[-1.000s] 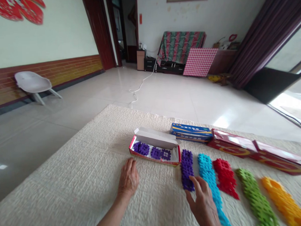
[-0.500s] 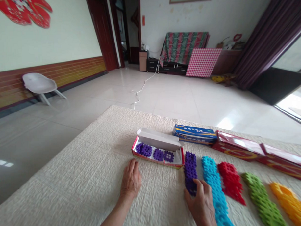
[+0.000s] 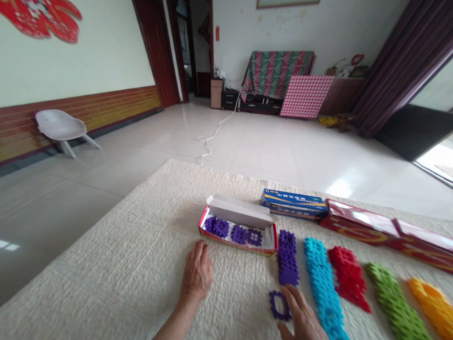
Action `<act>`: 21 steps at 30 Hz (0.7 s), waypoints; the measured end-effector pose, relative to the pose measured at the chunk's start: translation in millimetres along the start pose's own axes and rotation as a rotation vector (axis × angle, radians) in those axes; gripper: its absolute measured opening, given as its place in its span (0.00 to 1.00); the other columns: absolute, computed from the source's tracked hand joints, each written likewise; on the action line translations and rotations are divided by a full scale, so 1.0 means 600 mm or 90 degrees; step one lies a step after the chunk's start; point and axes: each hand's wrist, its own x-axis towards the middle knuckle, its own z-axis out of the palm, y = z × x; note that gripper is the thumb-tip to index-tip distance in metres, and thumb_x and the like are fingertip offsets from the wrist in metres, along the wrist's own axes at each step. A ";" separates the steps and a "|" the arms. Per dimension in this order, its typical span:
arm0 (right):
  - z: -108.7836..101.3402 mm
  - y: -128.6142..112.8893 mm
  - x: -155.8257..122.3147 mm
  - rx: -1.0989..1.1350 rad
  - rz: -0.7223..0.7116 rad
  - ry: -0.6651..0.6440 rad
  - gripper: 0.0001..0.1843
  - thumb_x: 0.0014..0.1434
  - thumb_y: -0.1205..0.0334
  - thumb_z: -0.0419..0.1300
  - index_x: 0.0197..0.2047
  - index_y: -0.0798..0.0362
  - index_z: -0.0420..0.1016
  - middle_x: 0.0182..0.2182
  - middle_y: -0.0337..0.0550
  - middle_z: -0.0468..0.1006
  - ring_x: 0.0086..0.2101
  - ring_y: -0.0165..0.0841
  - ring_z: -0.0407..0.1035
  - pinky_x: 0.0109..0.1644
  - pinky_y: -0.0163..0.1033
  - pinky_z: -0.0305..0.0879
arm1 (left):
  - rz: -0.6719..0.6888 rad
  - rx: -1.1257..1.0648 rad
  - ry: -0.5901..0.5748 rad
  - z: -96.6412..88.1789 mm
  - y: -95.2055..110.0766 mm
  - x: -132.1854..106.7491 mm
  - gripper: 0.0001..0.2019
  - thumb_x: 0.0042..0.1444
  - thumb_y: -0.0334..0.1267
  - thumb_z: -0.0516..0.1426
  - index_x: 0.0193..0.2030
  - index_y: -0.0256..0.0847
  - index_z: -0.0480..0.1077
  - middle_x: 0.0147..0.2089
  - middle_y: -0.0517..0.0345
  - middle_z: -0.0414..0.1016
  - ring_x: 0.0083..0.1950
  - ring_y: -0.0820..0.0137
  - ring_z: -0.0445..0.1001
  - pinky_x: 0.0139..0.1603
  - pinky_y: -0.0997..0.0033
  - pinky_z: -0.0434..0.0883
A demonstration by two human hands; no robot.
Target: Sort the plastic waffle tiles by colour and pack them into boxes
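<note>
Lettering (image 3: 290, 195) in Chinese marks the blue box (image 3: 293, 207) beyond purple tiles (image 3: 288, 257).

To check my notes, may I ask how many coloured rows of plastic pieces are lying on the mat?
5, from left to right: the purple row, light-blue row, red row, green row and yellow row. Any beyond the picture's edge would be hidden.

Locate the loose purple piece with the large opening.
In the head view, the loose purple piece lies low and right of centre on the cream cover, just below the purple row and beside the right hand.
</note>
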 end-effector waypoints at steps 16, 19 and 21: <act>-0.152 -0.084 0.235 0.013 -0.097 -0.043 0.23 0.54 0.67 0.56 0.54 0.53 0.66 0.52 0.52 0.70 0.52 0.42 0.67 0.56 0.46 0.64 | 0.012 0.005 0.023 0.005 -0.004 -0.003 0.20 0.56 0.26 0.50 0.56 0.36 0.67 0.59 0.44 0.69 0.61 0.57 0.66 0.60 0.54 0.67; -0.146 -0.093 0.287 0.009 -0.107 -0.064 0.23 0.52 0.69 0.57 0.53 0.53 0.67 0.51 0.50 0.70 0.50 0.41 0.67 0.56 0.45 0.63 | 0.020 0.015 0.023 0.009 -0.007 -0.004 0.20 0.57 0.27 0.50 0.56 0.36 0.67 0.59 0.44 0.68 0.61 0.57 0.66 0.60 0.54 0.67; -0.137 -0.091 0.299 0.006 -0.106 -0.077 0.23 0.51 0.70 0.58 0.52 0.54 0.68 0.49 0.50 0.71 0.48 0.40 0.69 0.54 0.44 0.64 | 0.020 0.022 0.023 0.011 -0.008 -0.005 0.19 0.57 0.27 0.49 0.56 0.35 0.67 0.59 0.44 0.68 0.61 0.57 0.66 0.60 0.54 0.67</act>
